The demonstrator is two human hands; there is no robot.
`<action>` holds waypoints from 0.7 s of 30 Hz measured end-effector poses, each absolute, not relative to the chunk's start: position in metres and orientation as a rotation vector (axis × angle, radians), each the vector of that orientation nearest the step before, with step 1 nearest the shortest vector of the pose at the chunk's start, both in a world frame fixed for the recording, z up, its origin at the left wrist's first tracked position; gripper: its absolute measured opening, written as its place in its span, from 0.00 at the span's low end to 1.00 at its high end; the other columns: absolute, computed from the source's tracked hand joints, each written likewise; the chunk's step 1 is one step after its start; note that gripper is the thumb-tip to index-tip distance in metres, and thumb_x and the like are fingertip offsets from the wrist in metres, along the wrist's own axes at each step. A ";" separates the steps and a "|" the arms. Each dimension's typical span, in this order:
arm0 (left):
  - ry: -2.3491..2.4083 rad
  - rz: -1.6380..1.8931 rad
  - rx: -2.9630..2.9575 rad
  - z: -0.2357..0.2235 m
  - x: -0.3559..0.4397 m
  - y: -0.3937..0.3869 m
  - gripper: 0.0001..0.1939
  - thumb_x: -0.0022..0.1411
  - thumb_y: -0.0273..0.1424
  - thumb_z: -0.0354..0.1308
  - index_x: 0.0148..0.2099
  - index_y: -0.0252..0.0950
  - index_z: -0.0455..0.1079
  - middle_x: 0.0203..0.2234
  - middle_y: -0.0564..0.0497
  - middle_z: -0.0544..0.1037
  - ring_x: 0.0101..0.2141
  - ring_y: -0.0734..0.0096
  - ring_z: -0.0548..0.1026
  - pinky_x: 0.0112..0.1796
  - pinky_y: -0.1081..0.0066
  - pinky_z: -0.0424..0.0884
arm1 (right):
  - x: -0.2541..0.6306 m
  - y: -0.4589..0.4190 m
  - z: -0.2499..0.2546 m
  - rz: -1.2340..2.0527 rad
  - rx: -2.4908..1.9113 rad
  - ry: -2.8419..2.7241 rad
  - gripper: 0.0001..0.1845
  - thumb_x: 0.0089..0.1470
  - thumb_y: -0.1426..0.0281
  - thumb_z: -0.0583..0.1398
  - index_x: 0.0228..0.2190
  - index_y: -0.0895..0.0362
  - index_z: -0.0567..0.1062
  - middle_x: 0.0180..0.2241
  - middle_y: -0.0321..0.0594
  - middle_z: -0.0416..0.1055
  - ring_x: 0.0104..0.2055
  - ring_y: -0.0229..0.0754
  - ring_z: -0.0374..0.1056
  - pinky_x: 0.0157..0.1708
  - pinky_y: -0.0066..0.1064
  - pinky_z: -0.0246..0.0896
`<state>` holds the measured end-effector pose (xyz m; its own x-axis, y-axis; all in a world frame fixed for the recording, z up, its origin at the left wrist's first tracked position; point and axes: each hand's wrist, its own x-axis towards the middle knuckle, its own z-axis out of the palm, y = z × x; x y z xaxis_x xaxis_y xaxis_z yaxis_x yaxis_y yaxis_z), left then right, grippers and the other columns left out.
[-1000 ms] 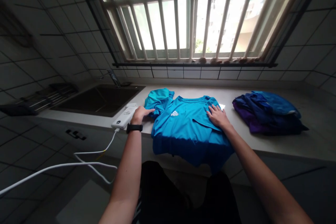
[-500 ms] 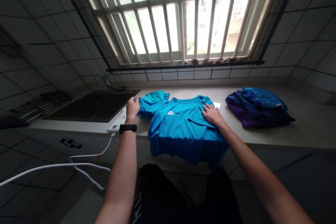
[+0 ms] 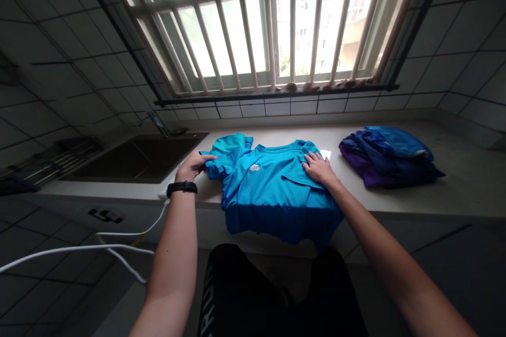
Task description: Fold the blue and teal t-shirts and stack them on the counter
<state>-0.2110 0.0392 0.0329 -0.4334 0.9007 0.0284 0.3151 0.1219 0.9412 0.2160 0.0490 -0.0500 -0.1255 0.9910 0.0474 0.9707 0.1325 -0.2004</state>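
A bright blue T-shirt (image 3: 269,184) lies front up on the counter, its neckline toward the window and its lower part hanging over the front edge. A small white print shows on its chest. My left hand (image 3: 193,164), with a black band on the wrist, pinches the edge of the sleeve on the left, thumb on top. My right hand (image 3: 318,168) rests flat, fingers spread, on the shirt's right shoulder, where the other sleeve is folded inward over the body.
A pile of folded blue and purple clothes (image 3: 389,158) sits on the counter (image 3: 466,168) at the right. To the left are a dark sink (image 3: 130,160) and its faucet (image 3: 158,124). A white cable (image 3: 79,248) hangs before the cabinets. Behind is a barred window.
My left hand has turned and shifted slightly left and down at the sleeve edge, its thumb now pointing right. My right hand stays on the shirt. The view has tilted slightly.
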 end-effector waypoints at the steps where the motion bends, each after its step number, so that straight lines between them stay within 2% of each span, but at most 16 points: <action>1: 1.749 1.286 1.196 0.036 -0.208 0.037 0.19 0.41 0.20 0.71 0.38 0.33 0.72 0.27 0.50 0.78 0.27 0.65 0.78 0.28 0.70 0.74 | 0.216 0.049 -0.050 0.180 -1.956 -2.230 0.34 0.71 0.56 0.41 0.72 0.54 0.57 0.75 0.44 0.46 0.76 0.55 0.43 0.72 0.58 0.39; 3: 1.691 1.370 1.242 0.041 -0.198 0.034 0.21 0.43 0.20 0.68 0.43 0.33 0.72 0.31 0.50 0.80 0.30 0.68 0.78 0.30 0.72 0.74 | 0.216 0.049 -0.050 0.178 -1.955 -2.234 0.34 0.71 0.56 0.41 0.72 0.53 0.57 0.75 0.43 0.46 0.76 0.55 0.43 0.72 0.59 0.38; 6: 1.714 1.576 1.378 0.050 -0.168 0.035 0.16 0.51 0.25 0.65 0.44 0.32 0.73 0.35 0.49 0.80 0.34 0.68 0.79 0.35 0.72 0.76 | 0.216 0.049 -0.050 0.176 -1.963 -2.240 0.34 0.71 0.56 0.41 0.72 0.53 0.57 0.75 0.43 0.46 0.76 0.55 0.42 0.72 0.60 0.38; 8: 1.708 1.526 1.517 0.056 -0.143 0.034 0.14 0.55 0.29 0.64 0.45 0.31 0.74 0.37 0.48 0.80 0.36 0.66 0.79 0.36 0.70 0.77 | 0.216 0.049 -0.049 0.177 -1.973 -2.241 0.34 0.72 0.56 0.41 0.72 0.53 0.56 0.75 0.44 0.45 0.77 0.54 0.42 0.72 0.59 0.38; 12: 1.366 1.019 1.825 0.059 -0.098 0.026 0.24 0.60 0.36 0.65 0.58 0.35 0.72 0.46 0.43 0.80 0.39 0.63 0.81 0.35 0.68 0.79 | 0.216 0.047 -0.047 0.185 -1.976 -2.245 0.34 0.72 0.56 0.42 0.72 0.55 0.56 0.76 0.45 0.45 0.76 0.55 0.42 0.72 0.58 0.38; 15: 1.297 0.721 1.973 0.049 -0.084 0.023 0.24 0.63 0.39 0.63 0.59 0.36 0.73 0.48 0.41 0.81 0.43 0.59 0.82 0.36 0.67 0.80 | 0.216 0.046 -0.045 0.178 -1.974 -2.246 0.34 0.72 0.56 0.42 0.72 0.54 0.57 0.75 0.44 0.46 0.77 0.54 0.42 0.72 0.59 0.38; 18: 1.394 0.364 2.204 0.030 -0.083 0.024 0.19 0.60 0.38 0.66 0.52 0.39 0.77 0.48 0.45 0.83 0.49 0.57 0.81 0.46 0.66 0.79 | 0.216 0.046 -0.046 0.180 -1.980 -2.246 0.34 0.72 0.56 0.42 0.72 0.54 0.56 0.75 0.44 0.46 0.77 0.54 0.42 0.72 0.59 0.38; 21: 1.487 0.101 2.383 0.010 -0.085 0.024 0.19 0.59 0.39 0.68 0.53 0.44 0.79 0.57 0.48 0.80 0.59 0.53 0.76 0.58 0.63 0.72 | 0.215 0.046 -0.048 0.139 -1.964 -2.239 0.33 0.72 0.56 0.42 0.72 0.52 0.57 0.76 0.42 0.45 0.77 0.55 0.40 0.72 0.60 0.38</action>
<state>-0.0851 0.0244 0.0095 0.4527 0.8845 -0.1125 0.8613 -0.4012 0.3118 0.2154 0.0459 -0.0481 -0.1251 0.9904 0.0585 0.9755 0.1335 -0.1747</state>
